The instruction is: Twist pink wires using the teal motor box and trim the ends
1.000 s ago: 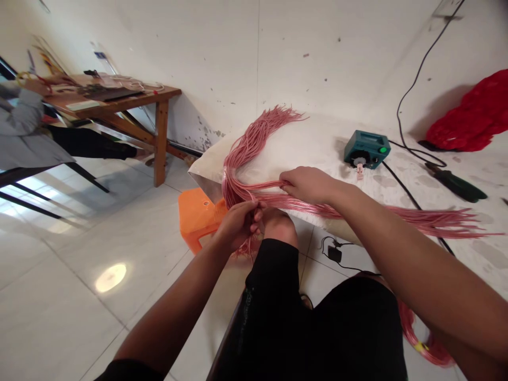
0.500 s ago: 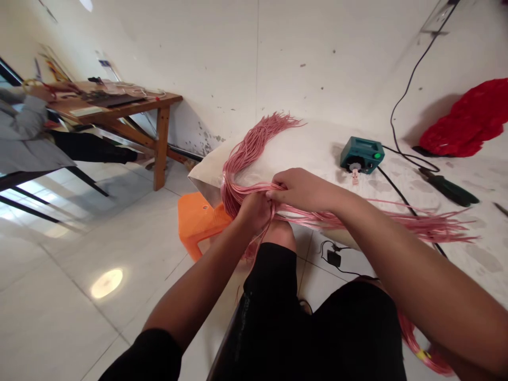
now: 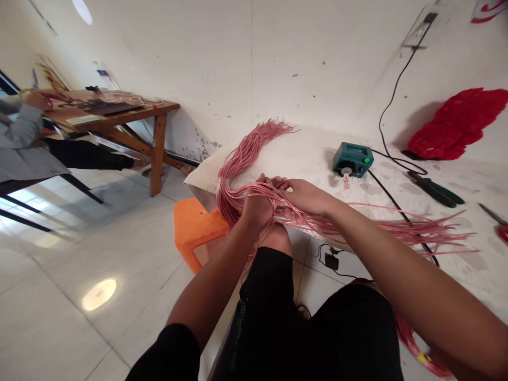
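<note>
A thick bundle of thin pink cords (image 3: 240, 159) bends over the corner of the cloth-covered table, and its loose ends fan out towards the wall. My left hand (image 3: 259, 207), palm turned up, is closed round strands of it just above my knee. Right beside it, my right hand (image 3: 304, 197) has its fingers curled on the same cords, close to the left fingertips. Beneath my right forearm the other cord ends (image 3: 428, 233) stretch out to the right. Some strands hang down below my left hand. The fingertips of both hands are partly hidden among the cords.
On the cloth-covered table (image 3: 301, 153) are a teal device (image 3: 352, 159), dark-handled pliers (image 3: 434, 189), a red fluffy bundle (image 3: 458, 124) and black cables. An orange stool (image 3: 194, 222) stands beneath its corner. At left a person (image 3: 24, 132) sits at a wooden table (image 3: 119, 116).
My left hand has turned palm up under the strands, and my right hand has shifted slightly right and lower. The strands between them are spread looser. The view has shifted slightly.
</note>
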`<control>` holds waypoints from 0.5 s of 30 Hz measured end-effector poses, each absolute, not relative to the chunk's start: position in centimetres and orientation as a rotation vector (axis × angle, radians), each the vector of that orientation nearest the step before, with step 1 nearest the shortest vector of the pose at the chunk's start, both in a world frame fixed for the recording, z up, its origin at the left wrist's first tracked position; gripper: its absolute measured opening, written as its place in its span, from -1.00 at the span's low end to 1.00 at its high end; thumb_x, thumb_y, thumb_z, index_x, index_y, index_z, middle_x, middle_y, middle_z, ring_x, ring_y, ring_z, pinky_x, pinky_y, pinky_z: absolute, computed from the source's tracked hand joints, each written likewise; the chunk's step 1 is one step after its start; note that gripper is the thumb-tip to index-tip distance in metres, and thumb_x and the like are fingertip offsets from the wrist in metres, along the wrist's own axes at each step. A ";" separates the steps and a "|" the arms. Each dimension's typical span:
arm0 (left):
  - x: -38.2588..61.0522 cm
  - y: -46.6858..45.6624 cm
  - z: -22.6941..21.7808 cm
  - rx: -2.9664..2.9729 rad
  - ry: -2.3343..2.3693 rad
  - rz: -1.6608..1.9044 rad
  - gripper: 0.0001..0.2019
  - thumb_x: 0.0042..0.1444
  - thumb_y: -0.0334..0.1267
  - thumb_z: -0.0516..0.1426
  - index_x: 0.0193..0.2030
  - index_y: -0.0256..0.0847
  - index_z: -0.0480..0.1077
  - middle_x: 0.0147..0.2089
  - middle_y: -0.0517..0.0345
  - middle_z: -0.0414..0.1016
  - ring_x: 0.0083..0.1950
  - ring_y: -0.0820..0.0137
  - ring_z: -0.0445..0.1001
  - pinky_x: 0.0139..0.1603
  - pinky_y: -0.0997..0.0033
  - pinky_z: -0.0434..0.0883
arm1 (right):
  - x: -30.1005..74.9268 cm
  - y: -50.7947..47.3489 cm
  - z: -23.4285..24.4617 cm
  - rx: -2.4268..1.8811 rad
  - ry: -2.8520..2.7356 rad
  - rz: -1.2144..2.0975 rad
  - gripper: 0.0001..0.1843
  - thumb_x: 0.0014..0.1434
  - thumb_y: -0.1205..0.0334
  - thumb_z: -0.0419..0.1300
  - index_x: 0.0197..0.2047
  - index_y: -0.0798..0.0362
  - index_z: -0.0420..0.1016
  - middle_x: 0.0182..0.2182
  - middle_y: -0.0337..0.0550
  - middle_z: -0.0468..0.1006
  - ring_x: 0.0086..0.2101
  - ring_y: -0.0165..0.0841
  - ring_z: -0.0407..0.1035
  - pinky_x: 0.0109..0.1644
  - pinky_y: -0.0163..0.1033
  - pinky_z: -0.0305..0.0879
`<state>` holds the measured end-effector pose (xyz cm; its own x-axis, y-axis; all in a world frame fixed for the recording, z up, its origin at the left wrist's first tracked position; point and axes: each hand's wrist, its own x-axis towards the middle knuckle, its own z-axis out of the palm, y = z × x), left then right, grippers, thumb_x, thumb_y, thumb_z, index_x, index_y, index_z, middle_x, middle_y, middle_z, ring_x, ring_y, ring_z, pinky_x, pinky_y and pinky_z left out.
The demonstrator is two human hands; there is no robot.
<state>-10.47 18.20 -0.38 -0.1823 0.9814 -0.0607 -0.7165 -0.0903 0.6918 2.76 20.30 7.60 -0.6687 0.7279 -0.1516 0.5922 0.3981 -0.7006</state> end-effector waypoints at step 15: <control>-10.7 17.0 0.1 0.560 0.576 1.682 -0.69 0.30 -0.07 0.10 -0.24 -0.26 0.54 -0.07 -0.03 0.62 0.00 0.34 0.58 0.02 0.41 0.48 | 0.0 21.6 5.7 -0.810 -2.715 0.903 -0.73 0.32 0.25 0.06 -0.21 0.09 0.60 -0.06 -0.01 0.64 -0.06 -0.27 0.47 0.06 -0.21 0.32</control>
<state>-10.67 17.01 0.15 -0.1728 0.9835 0.0533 -0.7441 -0.1658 0.6471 0.05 21.64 5.66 -0.8384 0.5449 -0.0117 0.4433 0.6693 -0.5963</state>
